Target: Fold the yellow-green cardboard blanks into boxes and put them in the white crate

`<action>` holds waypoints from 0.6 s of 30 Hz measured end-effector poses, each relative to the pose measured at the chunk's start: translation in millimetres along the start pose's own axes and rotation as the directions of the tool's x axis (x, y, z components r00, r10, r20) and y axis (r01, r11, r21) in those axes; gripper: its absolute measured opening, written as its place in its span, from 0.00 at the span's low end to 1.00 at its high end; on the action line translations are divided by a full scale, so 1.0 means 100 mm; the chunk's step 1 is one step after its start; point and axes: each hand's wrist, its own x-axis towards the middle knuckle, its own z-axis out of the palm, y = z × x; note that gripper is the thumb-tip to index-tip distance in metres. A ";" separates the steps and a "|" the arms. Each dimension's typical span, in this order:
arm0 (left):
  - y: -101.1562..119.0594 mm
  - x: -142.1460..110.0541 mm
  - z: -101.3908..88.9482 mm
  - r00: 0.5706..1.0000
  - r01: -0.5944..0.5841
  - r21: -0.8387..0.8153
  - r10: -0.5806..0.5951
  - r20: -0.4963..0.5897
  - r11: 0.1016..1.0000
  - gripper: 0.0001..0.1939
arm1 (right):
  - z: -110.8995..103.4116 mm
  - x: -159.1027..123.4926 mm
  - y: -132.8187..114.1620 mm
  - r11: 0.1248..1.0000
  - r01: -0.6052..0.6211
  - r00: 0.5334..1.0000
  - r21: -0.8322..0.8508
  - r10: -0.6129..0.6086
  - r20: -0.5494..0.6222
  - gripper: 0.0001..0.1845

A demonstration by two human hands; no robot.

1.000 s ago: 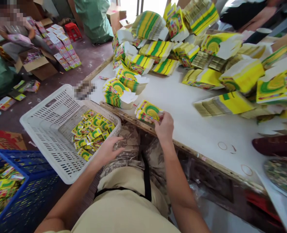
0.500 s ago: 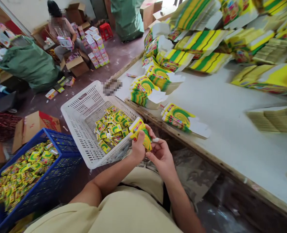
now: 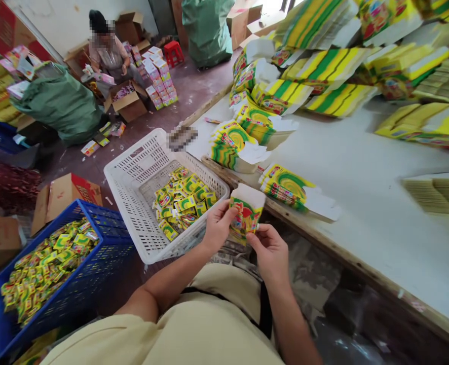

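Above my lap I hold a small yellow and green printed carton (image 3: pixel 246 210) with white flaps at its top. My left hand (image 3: pixel 219 226) pinches its left side, thumb on the front. The fingers of my right hand (image 3: pixel 269 248) grip its lower right corner. Just beyond, a short row of flat cartons (image 3: pixel 287 185) lies at the table's edge. To the left of my hands, a white plastic basket (image 3: pixel 133 175) contains many small yellow and green packets (image 3: pixel 186 203).
A blue crate (image 3: pixel 112 238) full of similar packets stands at lower left. Stacks of flat cartons (image 3: pixel 323 68) cover the far part of the white table (image 3: pixel 361 167). Across the room a person (image 3: pixel 110 58) sits by an open cardboard box (image 3: pixel 129 104). A green sack (image 3: pixel 61 106) stands on the floor.
My right hand has brought a carton from the table row to my lap, where my left hand has taken hold too. The carton has since turned, its white flaps now upward. My view has swung left.
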 end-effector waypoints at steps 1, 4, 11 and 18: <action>0.01 0.01 -0.03 1.000 0.010 0.016 -0.010 -0.014 1.000 0.21 | -0.01 0.00 0.01 1.000 0.014 1.000 -0.018 -0.014 -0.004 0.08; 0.16 0.05 -0.16 0.999 0.004 0.068 -0.007 0.053 0.998 0.20 | -0.11 0.00 0.04 0.996 0.061 0.997 -0.072 -0.064 -0.042 0.06; 0.68 0.14 -0.53 0.887 -0.311 0.483 0.067 0.457 0.819 0.45 | -0.22 0.07 0.07 0.555 0.534 0.826 -0.638 -0.503 0.253 0.06; 0.29 0.08 -0.46 0.802 -0.317 0.780 -0.287 0.524 0.540 0.34 | -0.06 -0.02 0.03 0.606 0.523 0.830 -0.599 -0.522 0.197 0.18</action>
